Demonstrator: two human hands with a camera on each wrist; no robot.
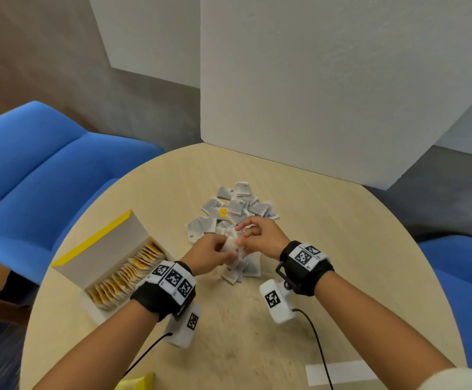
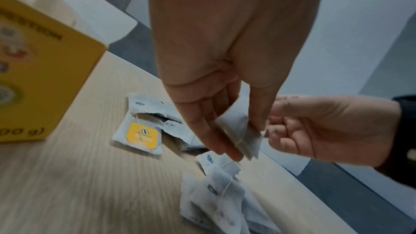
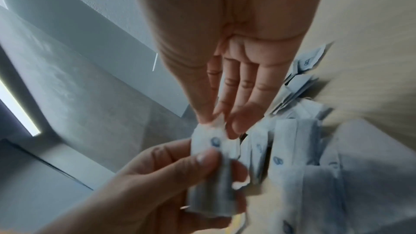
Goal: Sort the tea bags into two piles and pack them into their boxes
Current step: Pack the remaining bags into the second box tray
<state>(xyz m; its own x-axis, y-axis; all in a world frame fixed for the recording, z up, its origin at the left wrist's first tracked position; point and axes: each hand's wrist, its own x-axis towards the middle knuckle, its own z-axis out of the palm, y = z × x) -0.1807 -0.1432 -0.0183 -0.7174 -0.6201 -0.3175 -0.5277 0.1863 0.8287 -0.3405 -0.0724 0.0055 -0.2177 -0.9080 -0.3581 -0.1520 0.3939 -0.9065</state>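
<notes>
Two hands: meet over a round table, both on the same small stack of white tea bags.
Left hand: the left hand grips the stack, thumb on one face and fingers curled behind it; in the left wrist view the stack shows edge-on between thumb and fingers.
Right hand: the right hand pinches the stack's top corner between thumb and forefinger, the other fingers reaching forward, only loosely bent; the right wrist view shows the pinch just above a blue mark on the top bag.
Pile: loose bags with blue marks lie heaped at the table's middle, just beyond the hands, with a few more under and beside the wrists.
Odd bag: one bag with a yellow tag lies in the pile; it lies flat and apart from the fingers in the left wrist view.
Box: a yellow box stands open at the person's left, lid tilted back, a row of yellow-tagged bags standing on edge inside; the left wristband overlaps its near corner.
Near edge: a yellow corner shows at the table's near rim, too cropped to identify; a white strip lies flat to the right.
Surroundings: blue seats flank the table; a white panel stands behind it.
Wrists: both wear black bands with checkered markers and cabled white camera units.
</notes>
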